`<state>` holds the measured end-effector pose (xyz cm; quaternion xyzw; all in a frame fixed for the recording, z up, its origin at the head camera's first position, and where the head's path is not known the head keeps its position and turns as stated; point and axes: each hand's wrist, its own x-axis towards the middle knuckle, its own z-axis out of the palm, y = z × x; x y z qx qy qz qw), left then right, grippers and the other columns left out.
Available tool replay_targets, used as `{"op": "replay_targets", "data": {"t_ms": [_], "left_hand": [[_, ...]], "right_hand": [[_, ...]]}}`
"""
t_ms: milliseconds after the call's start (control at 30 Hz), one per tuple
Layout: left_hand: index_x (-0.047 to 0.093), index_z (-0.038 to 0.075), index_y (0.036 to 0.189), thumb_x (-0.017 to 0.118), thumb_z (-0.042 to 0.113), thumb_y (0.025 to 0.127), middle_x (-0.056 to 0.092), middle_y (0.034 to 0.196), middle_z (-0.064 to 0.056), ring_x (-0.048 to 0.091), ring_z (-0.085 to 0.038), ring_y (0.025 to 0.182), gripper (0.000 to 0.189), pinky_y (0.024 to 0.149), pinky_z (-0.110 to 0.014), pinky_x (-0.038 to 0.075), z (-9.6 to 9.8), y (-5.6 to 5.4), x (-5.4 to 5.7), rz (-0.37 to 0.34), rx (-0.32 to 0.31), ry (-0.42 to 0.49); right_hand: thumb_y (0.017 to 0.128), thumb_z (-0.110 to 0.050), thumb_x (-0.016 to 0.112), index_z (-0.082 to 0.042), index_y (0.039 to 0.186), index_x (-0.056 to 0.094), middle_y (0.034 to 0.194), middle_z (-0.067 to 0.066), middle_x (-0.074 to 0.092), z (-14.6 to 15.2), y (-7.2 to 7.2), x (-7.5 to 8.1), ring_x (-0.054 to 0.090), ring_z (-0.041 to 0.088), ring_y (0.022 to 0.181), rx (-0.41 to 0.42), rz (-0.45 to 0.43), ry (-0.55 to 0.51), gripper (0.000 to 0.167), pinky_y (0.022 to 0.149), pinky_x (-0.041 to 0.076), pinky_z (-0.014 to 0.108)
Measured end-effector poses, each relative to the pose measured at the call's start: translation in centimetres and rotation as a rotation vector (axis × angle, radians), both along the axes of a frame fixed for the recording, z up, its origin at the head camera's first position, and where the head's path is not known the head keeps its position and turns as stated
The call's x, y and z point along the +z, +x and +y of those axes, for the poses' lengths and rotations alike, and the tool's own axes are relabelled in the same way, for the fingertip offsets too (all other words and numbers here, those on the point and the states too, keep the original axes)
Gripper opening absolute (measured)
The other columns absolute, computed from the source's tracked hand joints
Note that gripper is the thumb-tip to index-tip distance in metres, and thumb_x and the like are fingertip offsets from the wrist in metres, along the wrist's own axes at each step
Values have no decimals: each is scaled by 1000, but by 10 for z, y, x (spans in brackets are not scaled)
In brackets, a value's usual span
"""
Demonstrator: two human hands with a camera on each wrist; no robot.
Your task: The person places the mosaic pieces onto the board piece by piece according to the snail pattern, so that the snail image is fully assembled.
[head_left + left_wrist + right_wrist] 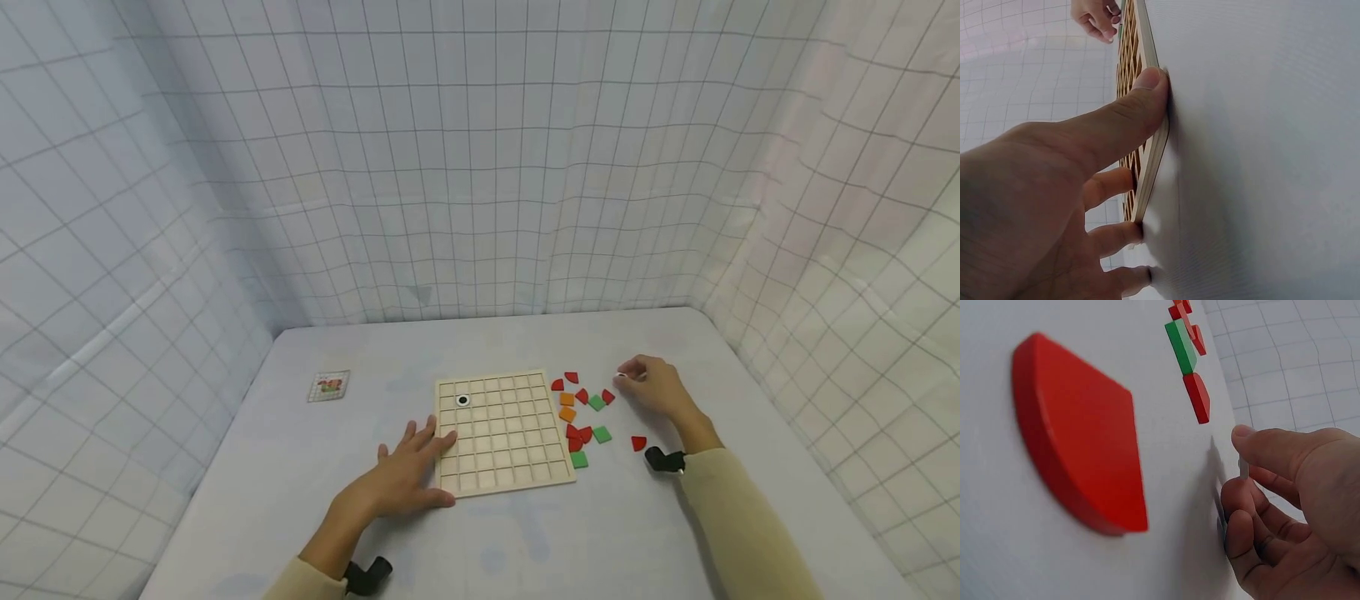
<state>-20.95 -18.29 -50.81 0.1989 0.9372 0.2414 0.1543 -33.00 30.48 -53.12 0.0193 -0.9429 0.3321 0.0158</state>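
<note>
A wooden grid board (504, 435) lies on the table. A white tile with a black ring and dot (462, 401) sits in one of its upper-left squares. My left hand (408, 473) rests spread at the board's left edge, thumb (1141, 94) against the near corner and a finger reaching over the squares. To the right of the loose pieces, my right hand (654, 387) pinches a small, thin whitish piece (1244, 469) between thumb and finger, just over the table. Its face is mostly hidden by the fingers.
Between board and right hand lie several red quarter-round pieces (572, 377), green squares (602, 434) and orange squares (567, 399). One red piece (1085, 437) lies apart, near the right wrist. A small picture card (328, 386) lies at the back left. Gridded curtains (480, 167) surround the table.
</note>
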Motion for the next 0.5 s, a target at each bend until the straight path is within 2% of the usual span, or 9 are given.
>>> {"op": "replay_targets", "data": {"t_ms": [233,500], "left_hand": [[46,16,180,95,49,96,19,194,-27,12,-64,178,102,123,-103,15,4,-1,3,0,5,5],[47,14,179,98,48,93,20,193,-29,12,-65,177,105,122,-103,16,4,1,7,-13,16,10]], "right_hand": [[112,-25,80,-2,133,77,124,21,78,-15,0,3,76,36,113,17,33,-19,32,96,67,46],[110,-20,82,-3,130,79,126,20,79,-47,-2,15,77,33,109,102,54,-55,27,82,68,34]]}}
